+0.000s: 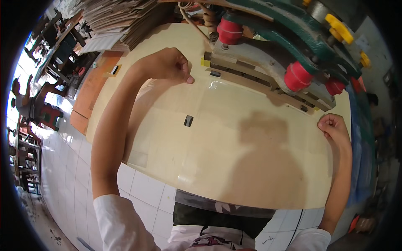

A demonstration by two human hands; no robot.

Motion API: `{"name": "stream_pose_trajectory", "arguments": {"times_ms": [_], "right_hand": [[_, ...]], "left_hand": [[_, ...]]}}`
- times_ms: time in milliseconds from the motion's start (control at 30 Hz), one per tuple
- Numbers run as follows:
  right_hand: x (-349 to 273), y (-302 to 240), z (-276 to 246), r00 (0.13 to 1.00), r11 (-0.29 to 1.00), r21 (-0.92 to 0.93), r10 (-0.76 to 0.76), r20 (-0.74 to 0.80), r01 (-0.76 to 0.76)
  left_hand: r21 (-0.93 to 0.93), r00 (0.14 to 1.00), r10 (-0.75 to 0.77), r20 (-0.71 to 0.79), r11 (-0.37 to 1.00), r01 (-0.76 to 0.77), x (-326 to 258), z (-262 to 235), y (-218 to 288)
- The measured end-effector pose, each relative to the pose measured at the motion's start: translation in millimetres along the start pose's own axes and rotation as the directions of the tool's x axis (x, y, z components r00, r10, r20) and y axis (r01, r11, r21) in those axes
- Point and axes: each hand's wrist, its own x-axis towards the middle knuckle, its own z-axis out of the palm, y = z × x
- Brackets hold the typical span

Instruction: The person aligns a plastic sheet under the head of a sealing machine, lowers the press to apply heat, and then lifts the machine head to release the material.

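A pale yellow board lies broad and flat before me. Over its far left part, my left hand is bent at the wrist with its fingers curled in and the thumb pointing down. Near the board's right edge, my right hand has its fingers and thumb drawn together. Whatever either hand may hold is too small or hidden to make out. Between them, at the far side, stands a green press machine with red round parts and a long grey metal bar low over the board.
A small dark piece lies on the board. Yellow knobs top the machine. Stacked thin sheets stand at the far left, beside an orange-brown surface. Blue plastic sheeting hangs at right. A person sits farther left.
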Motion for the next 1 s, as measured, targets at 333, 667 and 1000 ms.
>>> {"name": "stream_pose_trajectory", "arguments": {"times_ms": [333,667,1000], "right_hand": [[4.2,0.7,5.4,0.997,0.993,-0.095,-0.073,-0.030,0.069],[4.8,6.5,8.1,0.986,0.983,-0.126,-0.143,-0.090,0.131],[2.8,2.4,9.8,0.987,0.984,-0.125,-0.138,-0.085,0.127]], "left_hand": [[-0.075,0.998,0.057,0.019,0.996,-0.055,7.4,-2.0,-9.5],[-0.019,1.000,0.012,-0.019,1.000,-0.012,9.3,-1.4,-8.0],[-0.010,0.997,-0.003,-0.081,1.000,0.002,9.7,1.0,-6.3]]}}
